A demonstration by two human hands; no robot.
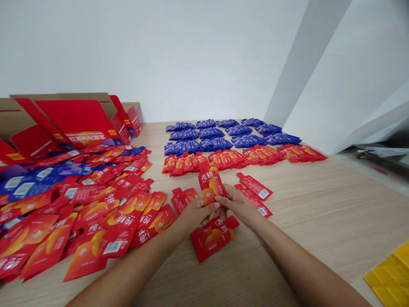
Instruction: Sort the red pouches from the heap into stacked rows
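Pinched at its lower end by the left hand (pixel 195 214) and right hand (pixel 238 204), the red packet (pixel 211 179) looks light, pliable and slick, best held by its edges.

Both forearms bare, left forearm (pixel 137 266) slanting up from the lower left, right forearm (pixel 297 258) from the lower right, left hand (pixel 198 213) and right hand (pixel 239 204) together near frame centre, fingers curled, thumbs pointing inward.
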